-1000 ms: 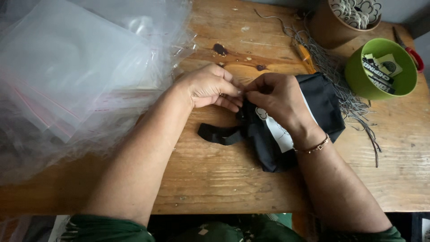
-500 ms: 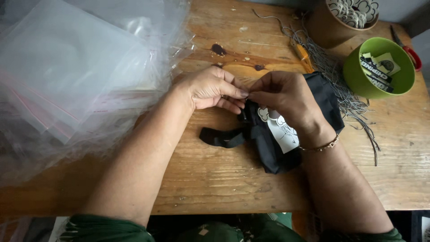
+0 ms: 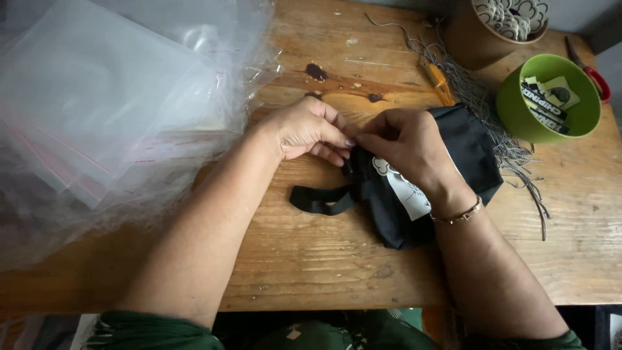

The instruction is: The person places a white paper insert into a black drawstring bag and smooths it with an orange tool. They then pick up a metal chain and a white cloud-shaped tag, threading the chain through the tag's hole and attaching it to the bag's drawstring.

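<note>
Since the earlier frames both hands have drawn a little closer at the middle of the frame, and the white label on the black fabric pouch (image 3: 414, 188) now shows less beneath the right wrist. Left hand (image 3: 308, 129) lies palm down on the wooden worktop (image 3: 311, 259), its fingertips bunched and meeting the right hand (image 3: 405, 146) at the pouch's upper left corner. Both sets of fingers are drawn together in a pinch on something small at that corner, but the fingers cover it, so what exactly sits in the grip cannot be made out. The pouch rests at the centre of the frame, just right of the left hand, partly under the right hand and wrist; a black strap (image 3: 321, 199) runs from it toward the left along the worktop. A white label (image 3: 405, 191) with dark print shows on the pouch, half hidden by the wrist, which wears a thin bracelet (image 3: 457, 216). At the left of the frame a heap of clear plastic bags (image 3: 97, 116) covers the worktop and is cut off by the edge. In the upper right stands a green bowl (image 3: 551, 126) holding printed tags, with a brown tub (image 3: 483, 39) of pale pieces above it, cut off by the top edge. Grey cords (image 3: 499, 139) trail between the bowl and the pouch, and an orange-handled tool (image 3: 440, 81) lies partly under them.
</note>
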